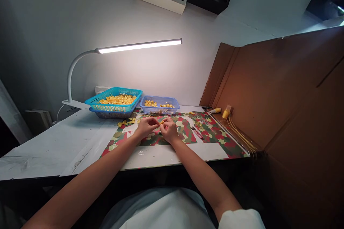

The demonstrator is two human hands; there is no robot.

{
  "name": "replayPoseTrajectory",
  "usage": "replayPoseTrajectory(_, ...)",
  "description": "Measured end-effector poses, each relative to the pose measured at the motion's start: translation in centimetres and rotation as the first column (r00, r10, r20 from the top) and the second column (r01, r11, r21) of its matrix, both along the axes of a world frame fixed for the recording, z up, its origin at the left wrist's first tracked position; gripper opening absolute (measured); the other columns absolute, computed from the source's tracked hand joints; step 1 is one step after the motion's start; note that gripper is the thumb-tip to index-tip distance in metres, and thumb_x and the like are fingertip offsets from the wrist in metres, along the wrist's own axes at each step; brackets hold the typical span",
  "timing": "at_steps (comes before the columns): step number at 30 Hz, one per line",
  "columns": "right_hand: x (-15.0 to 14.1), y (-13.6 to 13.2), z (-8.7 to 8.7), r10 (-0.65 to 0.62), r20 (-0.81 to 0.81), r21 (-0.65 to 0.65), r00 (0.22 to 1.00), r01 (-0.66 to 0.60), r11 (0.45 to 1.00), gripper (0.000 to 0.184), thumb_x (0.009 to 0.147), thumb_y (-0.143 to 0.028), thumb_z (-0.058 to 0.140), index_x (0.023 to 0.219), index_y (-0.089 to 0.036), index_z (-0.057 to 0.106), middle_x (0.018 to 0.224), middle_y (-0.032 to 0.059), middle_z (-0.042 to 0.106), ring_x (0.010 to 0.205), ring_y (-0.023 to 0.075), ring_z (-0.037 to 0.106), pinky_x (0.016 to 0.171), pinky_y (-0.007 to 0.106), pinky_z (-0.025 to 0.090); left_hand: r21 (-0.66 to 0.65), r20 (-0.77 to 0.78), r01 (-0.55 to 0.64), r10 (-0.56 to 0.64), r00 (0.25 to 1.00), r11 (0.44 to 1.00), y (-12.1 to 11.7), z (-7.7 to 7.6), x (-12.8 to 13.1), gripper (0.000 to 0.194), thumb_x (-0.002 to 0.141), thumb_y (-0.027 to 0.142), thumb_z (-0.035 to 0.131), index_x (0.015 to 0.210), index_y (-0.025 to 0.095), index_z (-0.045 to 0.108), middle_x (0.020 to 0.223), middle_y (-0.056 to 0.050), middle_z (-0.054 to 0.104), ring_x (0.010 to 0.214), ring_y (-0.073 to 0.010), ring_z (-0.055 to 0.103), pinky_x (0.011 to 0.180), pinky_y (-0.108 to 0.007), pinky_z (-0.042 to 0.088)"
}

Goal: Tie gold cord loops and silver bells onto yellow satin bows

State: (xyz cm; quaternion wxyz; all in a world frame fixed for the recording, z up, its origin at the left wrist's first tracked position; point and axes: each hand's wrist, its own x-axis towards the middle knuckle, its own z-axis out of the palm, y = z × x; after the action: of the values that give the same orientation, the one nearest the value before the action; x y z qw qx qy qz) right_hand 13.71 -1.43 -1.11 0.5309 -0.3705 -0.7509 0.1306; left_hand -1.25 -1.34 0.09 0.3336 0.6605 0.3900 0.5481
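Note:
Over the patterned mat, my left hand (146,127) and my right hand (169,131) meet with their fingertips pinched. Between them shows a small golden-yellow piece (162,122), which looks like a petal or small flower; it is too small to tell more. My right fingers grip it, and my left fingertips press together at its left side, where what they hold is hard to see. Loose yellow petal-like pieces (123,123) lie on the mat left of my left hand. Pink-handled pliers or scissors (198,133) rest to the right of my right hand.
A turquoise basket (92,106) heaped with yellow pieces sits on a blue one at the back left. Beside it stands a lilac basket (159,110) with small piles. A lamp (139,46) overhangs them. Cardboard (279,89), yellow spools (215,110) and long yellow strands (242,137) are at right.

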Motion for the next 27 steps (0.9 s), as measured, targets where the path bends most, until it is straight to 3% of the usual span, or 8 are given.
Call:
replayPoseTrajectory(9, -0.5, 0.0, -0.6, -0.172, 0.182, 0.094, 0.968, 0.157, 0.983, 0.025, 0.080, -0.014, 0.048, 0.056, -0.021, 0.050, 0.081, 0.0064, 0.055, 0.083, 0.0210, 0.047, 0.076, 0.036, 0.037, 0.018, -0.005, -0.033, 0.033, 0.999, 0.999, -0.2, 0.1, 0.0, 0.016, 0.060, 0.031, 0.074, 0.063, 0.017, 0.066, 0.061, -0.001, 0.067, 0.058, -0.0147, 0.061, 0.056, -0.024, 0.050)
replayPoseTrajectory(16, -0.4, 0.1, -0.6, -0.230, 0.173, 0.111, 0.958, 0.213, 0.971, 0.027, 0.083, -0.019, 0.051, 0.056, -0.020, 0.049, 0.078, 0.0049, 0.055, 0.080, 0.0195, 0.047, 0.074, 0.035, 0.034, -0.007, 0.040, -0.001, 0.001, 0.999, 1.000, 0.2, -0.1, -0.1, 0.017, 0.060, 0.031, 0.075, 0.064, 0.017, 0.065, 0.063, -0.001, 0.067, 0.058, -0.0140, 0.061, 0.056, -0.024, 0.049)
replayPoseTrajectory(22, 0.7, 0.0, 0.5, -0.053, -0.015, -0.040, 0.998, 0.052, 0.998, 0.012, 0.077, -0.031, 0.061, 0.074, -0.021, 0.053, 0.077, 0.0016, 0.058, 0.075, 0.0180, 0.053, 0.073, 0.033, 0.041, -0.045, 0.095, -0.016, 0.020, 0.995, 0.999, 0.2, 0.0, -0.1, 0.023, 0.059, 0.033, 0.076, 0.066, 0.018, 0.060, 0.059, 0.003, 0.061, 0.051, -0.0107, 0.055, 0.046, -0.021, 0.043)
replayPoseTrajectory(27, 1.3, 0.2, 1.0, 0.123, -0.168, -0.201, 0.978, -0.156, 0.967, 0.024, 0.072, -0.035, 0.066, 0.090, -0.020, 0.062, 0.086, 0.0042, 0.067, 0.074, 0.0170, 0.060, 0.073, 0.032, 0.048, -0.064, 0.077, -0.005, 0.010, 0.997, 0.998, 0.1, 0.1, -0.2, 0.030, 0.062, 0.041, 0.076, 0.072, 0.019, 0.058, 0.062, 0.003, 0.061, 0.051, -0.0106, 0.053, 0.047, -0.022, 0.045)
